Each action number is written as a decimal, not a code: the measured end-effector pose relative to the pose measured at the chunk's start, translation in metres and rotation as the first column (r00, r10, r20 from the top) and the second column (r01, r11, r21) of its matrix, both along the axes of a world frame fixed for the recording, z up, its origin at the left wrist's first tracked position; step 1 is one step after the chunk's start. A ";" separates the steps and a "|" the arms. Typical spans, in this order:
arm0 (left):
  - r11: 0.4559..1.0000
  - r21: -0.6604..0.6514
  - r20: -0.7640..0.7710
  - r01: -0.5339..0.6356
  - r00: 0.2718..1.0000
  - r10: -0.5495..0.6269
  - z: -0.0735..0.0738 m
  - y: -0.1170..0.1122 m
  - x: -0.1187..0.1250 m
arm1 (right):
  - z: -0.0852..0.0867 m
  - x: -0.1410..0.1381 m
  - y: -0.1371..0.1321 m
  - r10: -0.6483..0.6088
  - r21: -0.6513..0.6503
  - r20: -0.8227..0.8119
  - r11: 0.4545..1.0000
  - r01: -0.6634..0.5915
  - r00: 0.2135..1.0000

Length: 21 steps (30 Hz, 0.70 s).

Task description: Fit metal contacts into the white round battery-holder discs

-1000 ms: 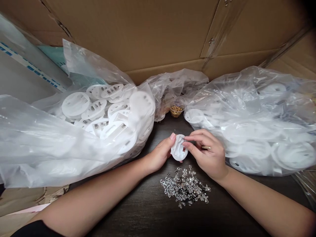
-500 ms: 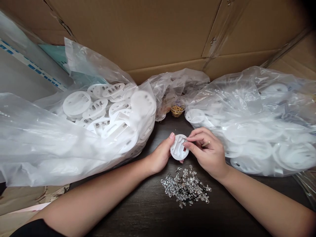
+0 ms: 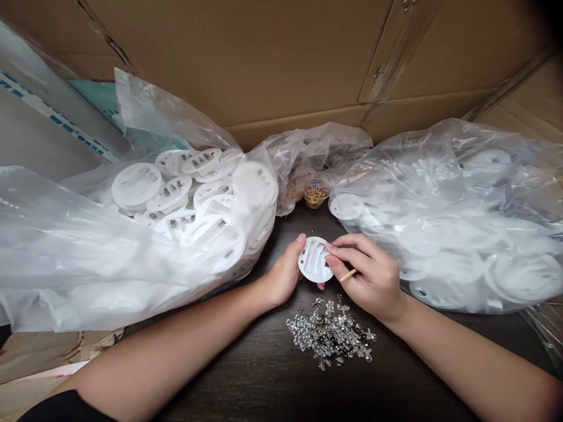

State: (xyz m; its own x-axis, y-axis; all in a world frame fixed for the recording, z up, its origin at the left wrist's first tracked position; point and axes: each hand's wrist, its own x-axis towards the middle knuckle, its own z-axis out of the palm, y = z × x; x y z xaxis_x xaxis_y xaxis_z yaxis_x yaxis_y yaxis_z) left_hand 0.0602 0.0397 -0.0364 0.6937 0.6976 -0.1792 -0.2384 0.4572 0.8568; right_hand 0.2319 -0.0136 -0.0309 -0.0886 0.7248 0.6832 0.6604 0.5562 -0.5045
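My left hand [image 3: 284,272] grips a round white plastic battery case [image 3: 314,266] by its left edge, thumb on the rim and fingers underneath. Long recessed slots face up, with small dark openings near the rim. My right hand [image 3: 369,272] is closed, its fingertips touching the case at the upper right. A thin pale stick [image 3: 349,274] pokes out below the thumb of that hand; its other end is hidden. Whether the fingertips also pinch a small metal piece, I cannot make out. Just below both hands lies a pile of shiny metal battery contacts [image 3: 329,337].
To the left, a clear plastic bag [image 3: 132,258] bulges with white round cases. Another full bag [image 3: 461,234] sits on the right. Gold-coloured springs or small parts [image 3: 314,198] lie at the back in a bag. Behind stands a cardboard wall [image 3: 264,64]; the tabletop [image 3: 246,369] is dark.
The case has shifted slightly left and turned, showing its slots more fully. My right hand has rotated, and the pale stick now sticks out lower, below the thumb.
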 end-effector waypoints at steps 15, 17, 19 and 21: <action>0.992 -0.127 0.082 -0.026 0.996 0.037 0.009 0.000 0.001 | 0.012 0.008 0.002 -0.005 -0.060 0.383 0.998 0.030 0.924; 0.987 -0.159 0.092 -0.031 0.995 0.047 0.012 -0.001 0.001 | 0.015 0.010 0.003 0.027 -0.091 0.403 0.996 0.011 0.915; 0.980 -0.192 0.112 -0.059 0.990 0.082 0.015 -0.002 0.000 | 0.020 0.009 0.004 0.059 -0.131 0.359 0.991 -0.012 0.931; 0.978 -0.195 0.132 -0.073 0.986 0.100 0.017 -0.002 -0.001 | 0.028 0.005 0.005 0.058 -0.171 0.153 0.985 -0.032 0.986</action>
State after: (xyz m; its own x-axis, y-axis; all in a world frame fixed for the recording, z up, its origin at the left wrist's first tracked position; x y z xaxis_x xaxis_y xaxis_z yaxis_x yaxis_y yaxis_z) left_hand 0.0594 0.0381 -0.0199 0.6597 0.7191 -0.2185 -0.3961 0.5798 0.7120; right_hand 0.2373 -0.0084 -0.0032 -0.2202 0.8206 0.5273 0.7148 0.5036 -0.4852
